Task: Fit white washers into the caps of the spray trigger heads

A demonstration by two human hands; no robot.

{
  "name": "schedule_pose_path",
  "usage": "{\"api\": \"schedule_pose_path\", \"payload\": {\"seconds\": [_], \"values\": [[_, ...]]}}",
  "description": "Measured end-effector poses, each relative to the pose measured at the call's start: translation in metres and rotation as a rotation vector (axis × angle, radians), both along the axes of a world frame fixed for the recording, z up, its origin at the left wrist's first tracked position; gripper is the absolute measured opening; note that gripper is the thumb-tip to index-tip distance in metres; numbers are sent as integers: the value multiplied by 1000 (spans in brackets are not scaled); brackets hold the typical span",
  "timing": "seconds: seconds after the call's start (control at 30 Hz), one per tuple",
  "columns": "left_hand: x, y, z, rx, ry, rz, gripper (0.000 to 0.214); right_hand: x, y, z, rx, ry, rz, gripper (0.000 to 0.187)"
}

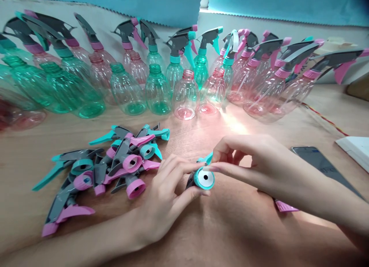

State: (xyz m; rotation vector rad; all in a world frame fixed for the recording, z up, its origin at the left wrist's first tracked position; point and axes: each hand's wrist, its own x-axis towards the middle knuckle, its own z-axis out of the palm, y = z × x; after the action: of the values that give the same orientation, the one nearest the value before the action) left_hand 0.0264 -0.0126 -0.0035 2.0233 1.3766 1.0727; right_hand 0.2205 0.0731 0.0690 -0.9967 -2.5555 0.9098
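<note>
A grey and teal trigger spray head [204,178] lies between my hands, its round collar turned toward me with a white disc and a dark hole inside. My left hand [170,190] grips the spray head from the left, thumb below the collar and fingers above it. From the right, my right hand [245,155] reaches over with thumb and forefinger pinched together at the collar's upper edge; whatever sits between those fingertips is too small to make out. To the left rests a pile of grey spray heads [118,159] with pink and teal parts.
Along the back stand several clear bottles, such as a green bottle [157,90] with an open neck and a pink bottle [186,94]; others carry spray heads. A phone [323,169] lies beyond my right forearm. A pink piece [285,206] shows beneath that forearm.
</note>
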Motion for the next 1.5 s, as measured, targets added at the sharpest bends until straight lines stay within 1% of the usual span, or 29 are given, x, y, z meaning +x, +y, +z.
{"api": "schedule_pose_path", "payload": {"seconds": [0.23, 0.33, 0.53, 0.67, 0.83, 1.07, 1.17, 1.3, 1.4, 1.5], "values": [[0, -1, 1, -2, -6, -11, 32, 5, -6, 4, 1, -56, 116, 9], [0, -2, 1, -6, -7, -19, 30, 3, -6, 1, 20, -64, 134, 13], [0, -1, 1, -6, -3, -17, 32, 1, -2, -10, 110, -42, 172, 11], [0, -1, 2, -9, -6, -24, 31, 2, -3, -10, 116, -15, 207, 12], [0, -2, 1, 13, 7, -19, 30, 0, -6, -8, 112, -9, 208, 14], [-1, -2, 0, 11, 13, -6, 25, -7, -9, -13, 234, -24, 213, 25], [0, -2, -1, 20, 21, -6, 24, -8, -12, -15, 266, -30, 198, 22], [0, -2, 0, 27, 10, -9, 22, -9, -15, -19, 291, -42, 140, 19], [1, -2, 1, 4, 4, -11, 21, -8, -14, -18, 261, -33, 157, 16], [1, -2, 2, -1, 11, -28, 27, -3, -11, -12, 229, -49, 184, 13]]}}
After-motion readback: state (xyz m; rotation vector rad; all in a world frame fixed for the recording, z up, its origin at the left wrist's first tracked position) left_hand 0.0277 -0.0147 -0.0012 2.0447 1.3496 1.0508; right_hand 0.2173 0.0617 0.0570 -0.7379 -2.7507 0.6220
